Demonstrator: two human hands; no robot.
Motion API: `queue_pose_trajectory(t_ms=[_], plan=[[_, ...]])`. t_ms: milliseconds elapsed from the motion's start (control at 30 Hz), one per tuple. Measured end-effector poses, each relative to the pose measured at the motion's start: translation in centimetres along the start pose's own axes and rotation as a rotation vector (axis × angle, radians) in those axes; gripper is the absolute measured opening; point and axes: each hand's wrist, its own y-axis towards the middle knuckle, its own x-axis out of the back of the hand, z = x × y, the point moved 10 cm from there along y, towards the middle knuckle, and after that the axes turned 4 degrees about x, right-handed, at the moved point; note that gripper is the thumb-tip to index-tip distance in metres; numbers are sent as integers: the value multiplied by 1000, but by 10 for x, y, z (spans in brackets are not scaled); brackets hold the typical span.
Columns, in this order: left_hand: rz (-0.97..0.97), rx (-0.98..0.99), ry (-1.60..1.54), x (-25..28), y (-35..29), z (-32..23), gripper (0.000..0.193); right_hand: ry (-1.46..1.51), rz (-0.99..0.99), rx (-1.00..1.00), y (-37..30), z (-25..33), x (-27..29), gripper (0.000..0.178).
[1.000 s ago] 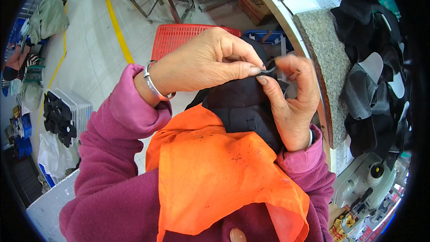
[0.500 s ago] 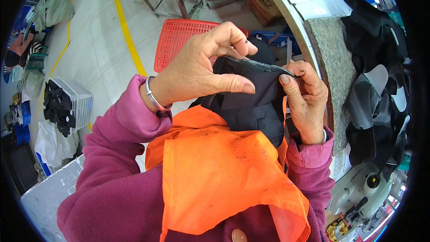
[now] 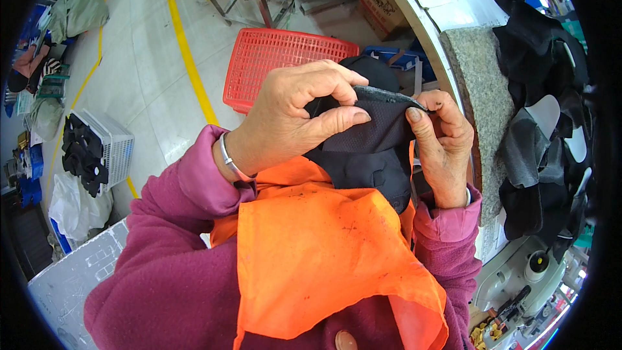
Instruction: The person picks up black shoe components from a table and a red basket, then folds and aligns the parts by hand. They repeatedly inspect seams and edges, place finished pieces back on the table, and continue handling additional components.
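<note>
Note black mesh-textured fabric piece [image 3: 383, 123] raised beyond spotted orange cloth [image 3: 330, 246], grey-trimmed edge [image 3: 386, 96] uppermost, apparently for clear sight. Observe bare right hand [image 3: 443, 135] pinching right end, presumably for tension; bare left hand [image 3: 301, 98] curled at opposite end, firm grip impossible to confirm.

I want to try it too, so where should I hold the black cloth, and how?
Probably pinch the black cloth by the right end of its greyish upper edge, coming from the right, thumb nearest you, fingers behind. That edge looks thin and runs out to a corner, and the right hand pinches it that way.
</note>
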Motion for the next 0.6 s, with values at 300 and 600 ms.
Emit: queue_pose_trajectory(t_ms=[300,600], plan=[[1,138,-98,-3,2,15,14,17,42,-60,0,-9,-1,7],[71,303,7,-11,15,54,20,49,89,-145,20,-35,-10,9]])
